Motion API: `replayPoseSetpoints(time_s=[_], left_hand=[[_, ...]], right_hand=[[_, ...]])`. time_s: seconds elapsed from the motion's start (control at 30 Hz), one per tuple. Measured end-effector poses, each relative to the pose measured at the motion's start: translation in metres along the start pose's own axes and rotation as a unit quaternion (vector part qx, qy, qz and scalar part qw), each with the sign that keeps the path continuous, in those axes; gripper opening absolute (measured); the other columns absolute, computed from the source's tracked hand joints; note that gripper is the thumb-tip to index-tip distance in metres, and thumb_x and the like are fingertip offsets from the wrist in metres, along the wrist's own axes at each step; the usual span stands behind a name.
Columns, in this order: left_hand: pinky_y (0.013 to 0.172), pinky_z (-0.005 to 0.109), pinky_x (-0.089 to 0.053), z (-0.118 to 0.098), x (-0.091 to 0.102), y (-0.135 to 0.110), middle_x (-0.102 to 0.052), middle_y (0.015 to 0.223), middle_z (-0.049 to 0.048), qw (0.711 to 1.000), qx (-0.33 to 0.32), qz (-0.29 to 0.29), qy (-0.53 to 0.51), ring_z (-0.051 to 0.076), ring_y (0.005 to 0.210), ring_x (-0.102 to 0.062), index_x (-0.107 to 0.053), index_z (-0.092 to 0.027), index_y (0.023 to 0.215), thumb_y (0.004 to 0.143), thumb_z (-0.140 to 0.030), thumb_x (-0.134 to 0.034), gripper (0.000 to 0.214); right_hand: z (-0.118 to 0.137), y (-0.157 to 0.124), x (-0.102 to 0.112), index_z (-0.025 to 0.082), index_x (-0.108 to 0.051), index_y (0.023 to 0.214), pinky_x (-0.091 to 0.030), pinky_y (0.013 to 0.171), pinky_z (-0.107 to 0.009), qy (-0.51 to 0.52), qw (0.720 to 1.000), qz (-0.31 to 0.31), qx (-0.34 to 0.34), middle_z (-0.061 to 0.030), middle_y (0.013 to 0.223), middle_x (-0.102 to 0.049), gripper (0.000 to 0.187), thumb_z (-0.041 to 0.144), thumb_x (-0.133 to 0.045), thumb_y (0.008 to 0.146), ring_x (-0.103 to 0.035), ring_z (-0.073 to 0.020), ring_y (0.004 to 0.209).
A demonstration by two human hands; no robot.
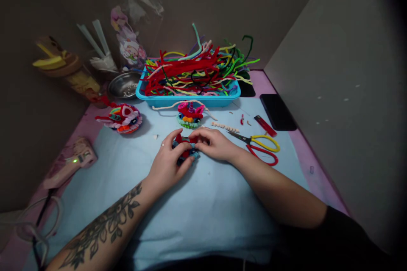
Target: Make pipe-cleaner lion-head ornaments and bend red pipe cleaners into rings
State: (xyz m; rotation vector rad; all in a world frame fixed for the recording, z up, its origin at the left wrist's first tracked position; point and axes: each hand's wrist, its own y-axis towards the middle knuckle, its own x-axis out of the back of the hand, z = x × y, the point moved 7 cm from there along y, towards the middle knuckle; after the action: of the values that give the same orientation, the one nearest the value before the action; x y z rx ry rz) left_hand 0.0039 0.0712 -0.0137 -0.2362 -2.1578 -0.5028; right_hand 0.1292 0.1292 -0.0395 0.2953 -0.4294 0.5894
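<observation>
Between my hands sits a small red and blue pipe-cleaner figure [185,140], mostly covered by fingers. My left hand [170,156] is wrapped round its left side, thumb at the front. On its right side, the fingertips of my right hand [211,142] pinch at the blue part; whether a loose piece is between them is hidden. Just behind stands a like figure [190,115] with a red top, pink ears and a green-white base. A bigger red and white one [122,118] lies to the left. By my right wrist are scissors [254,140] with yellow and red handles, blades parted.
A blue tray [190,100] heaped with coloured pipe cleaners stands at the back, beside a metal bowl [122,87]. To the right lie a twisted cream strip [225,127], a red comb-like piece [265,125] and a black phone [277,112]. A pink device [71,163] with a cable is left.
</observation>
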Motion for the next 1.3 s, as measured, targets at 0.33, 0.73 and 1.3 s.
replayPoseSetpoints(time_s=[0.33,0.73,1.3], left_hand=[[0.102,0.046,-0.042,0.002,0.000,0.000,-0.035,0.138,0.0129,1.000,0.002,-0.005,-0.002,0.029,0.128,-0.041,-0.059,-0.022,0.106,0.082,-0.026,-0.060,0.024],[0.102,0.046,-0.042,0.001,0.000,0.000,-0.036,0.137,0.0125,1.000,0.007,-0.008,-0.007,0.028,0.126,-0.042,-0.060,-0.022,0.105,0.081,-0.025,-0.060,0.024],[0.103,0.046,-0.041,0.002,-0.002,0.000,-0.033,0.139,0.0122,1.000,0.013,0.002,-0.004,0.028,0.125,-0.042,-0.059,-0.022,0.105,0.082,-0.026,-0.059,0.023]], right_hand=[[0.005,0.003,0.003,0.018,-0.063,0.096,-0.049,0.073,-0.029,0.031,0.999,-0.009,0.028,-0.0051,0.097,-0.060,0.023,0.008,-0.049,0.081,-0.058,-0.0135,0.080],[-0.023,0.008,-0.006,0.017,-0.061,0.089,-0.044,0.048,-0.019,0.151,0.983,-0.032,-0.099,0.0040,0.061,-0.054,0.017,0.013,-0.047,0.081,-0.052,-0.0080,0.051],[-0.024,0.008,-0.009,0.016,-0.059,0.083,-0.046,0.048,-0.019,0.179,0.977,-0.009,-0.116,0.0050,0.058,-0.054,0.015,0.012,-0.045,0.079,-0.054,-0.0074,0.050]])
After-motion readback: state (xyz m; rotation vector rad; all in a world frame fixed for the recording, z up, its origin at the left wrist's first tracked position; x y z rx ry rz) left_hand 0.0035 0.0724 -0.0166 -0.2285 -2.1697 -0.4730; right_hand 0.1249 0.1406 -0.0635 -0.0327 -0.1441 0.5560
